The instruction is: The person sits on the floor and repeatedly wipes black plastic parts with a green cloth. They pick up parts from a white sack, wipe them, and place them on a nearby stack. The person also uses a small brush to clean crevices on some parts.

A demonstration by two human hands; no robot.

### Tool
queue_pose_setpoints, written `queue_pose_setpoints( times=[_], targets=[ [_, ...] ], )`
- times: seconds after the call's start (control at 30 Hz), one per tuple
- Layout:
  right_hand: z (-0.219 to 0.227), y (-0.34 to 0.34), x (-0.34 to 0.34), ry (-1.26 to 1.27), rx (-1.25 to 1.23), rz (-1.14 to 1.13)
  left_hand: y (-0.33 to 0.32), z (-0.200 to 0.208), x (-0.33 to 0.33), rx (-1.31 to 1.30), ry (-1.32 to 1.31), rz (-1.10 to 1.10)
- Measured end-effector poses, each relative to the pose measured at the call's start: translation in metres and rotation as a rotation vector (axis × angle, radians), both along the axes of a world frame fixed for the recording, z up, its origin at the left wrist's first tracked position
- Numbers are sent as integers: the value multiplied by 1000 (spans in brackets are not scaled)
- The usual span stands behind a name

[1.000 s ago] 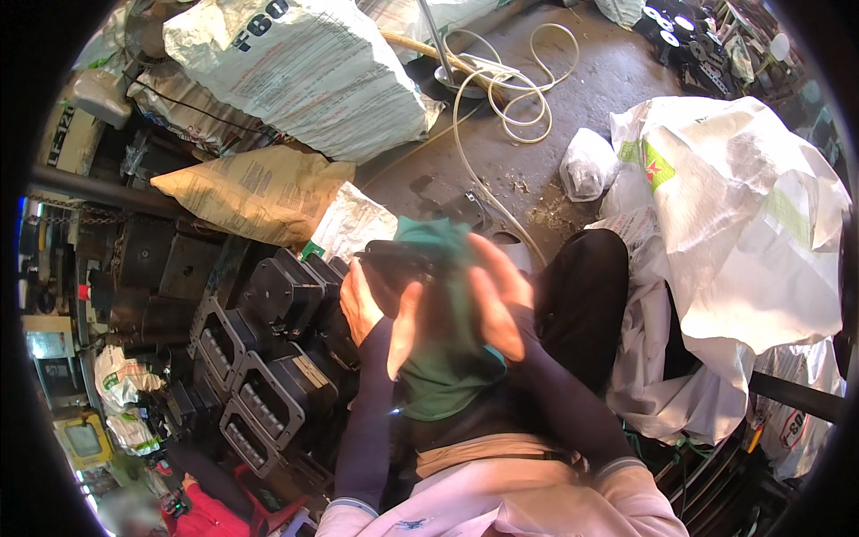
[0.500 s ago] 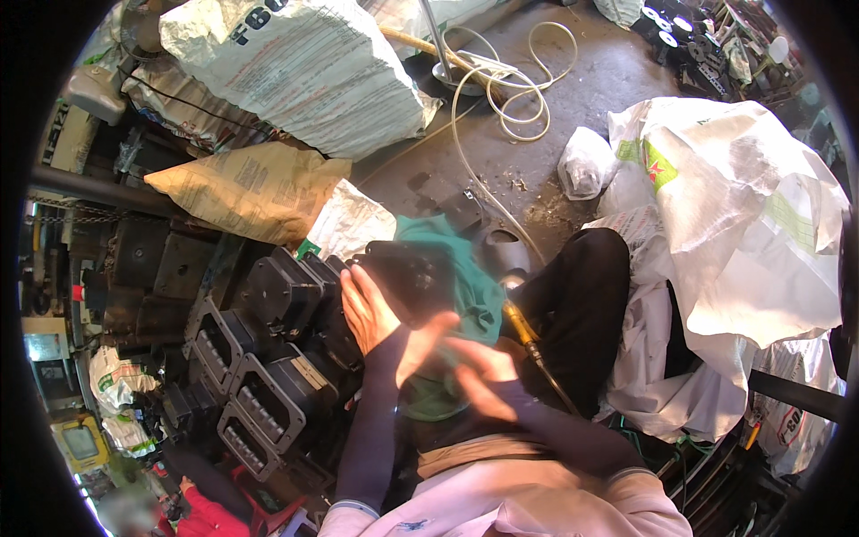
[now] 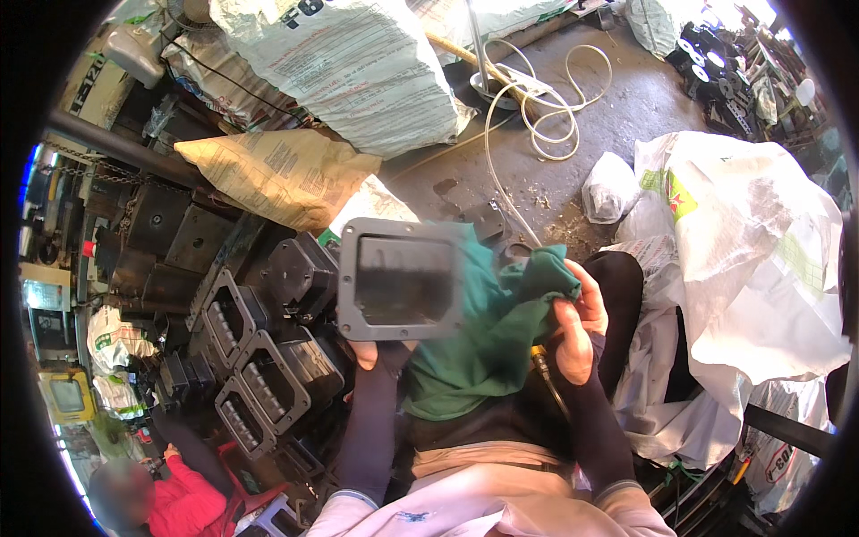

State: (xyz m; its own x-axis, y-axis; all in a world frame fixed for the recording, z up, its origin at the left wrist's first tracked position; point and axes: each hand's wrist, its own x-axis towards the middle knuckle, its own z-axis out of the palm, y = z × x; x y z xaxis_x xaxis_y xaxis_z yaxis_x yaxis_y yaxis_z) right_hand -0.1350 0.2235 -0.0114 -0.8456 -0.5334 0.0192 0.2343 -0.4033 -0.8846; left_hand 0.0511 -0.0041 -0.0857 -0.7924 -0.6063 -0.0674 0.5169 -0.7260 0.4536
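My left hand [image 3: 365, 355] grips a dark grey rectangular housing [image 3: 403, 282] from below. Its open framed face is turned up, with screw holes round the rim and a slightly blurred, dark recess. Most of that hand is hidden behind the housing. A green cloth [image 3: 479, 345] lies over my lap and reaches up beside the housing's right edge. My right hand [image 3: 582, 322] pinches the cloth's right end between thumb and fingers, lifting it into a fold. Several similar housings [image 3: 273, 380] are stacked at my left, some with the framed opening showing ribs inside.
A brown paper sack [image 3: 277, 174] and a large white sack [image 3: 344, 76] lie beyond the housings. White sacking [image 3: 752, 242] is heaped at right. A pale hose [image 3: 573, 116] coils on the floor. Another person in red [image 3: 183, 497] sits at lower left. Dark parts [image 3: 716, 76] pile up far right.
The housing has come up and turned to show its framed opening, now in my left hand. My right hand has moved right, away from my left, and now holds the cloth's end.
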Motion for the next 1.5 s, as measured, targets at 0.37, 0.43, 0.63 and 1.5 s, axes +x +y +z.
queue_pose_setpoints(
  times=[0.37, 0.43, 0.63, 1.5],
  targets=[
    [30, -129, 42, 1285, 175, 346, 13, -17, -15, -117, -27, -38],
    [21, -133, 21, 1229, 316, 276, 19, -14, -14, -146, -57, -20],
    [-14, -113, -5, 1039, 664, 260, 20, -47, -13, -161, -216, 73],
    [3, -69, 50, 706, 308, 464, 11, -63, -6, 135, 192, -269]
  ],
)
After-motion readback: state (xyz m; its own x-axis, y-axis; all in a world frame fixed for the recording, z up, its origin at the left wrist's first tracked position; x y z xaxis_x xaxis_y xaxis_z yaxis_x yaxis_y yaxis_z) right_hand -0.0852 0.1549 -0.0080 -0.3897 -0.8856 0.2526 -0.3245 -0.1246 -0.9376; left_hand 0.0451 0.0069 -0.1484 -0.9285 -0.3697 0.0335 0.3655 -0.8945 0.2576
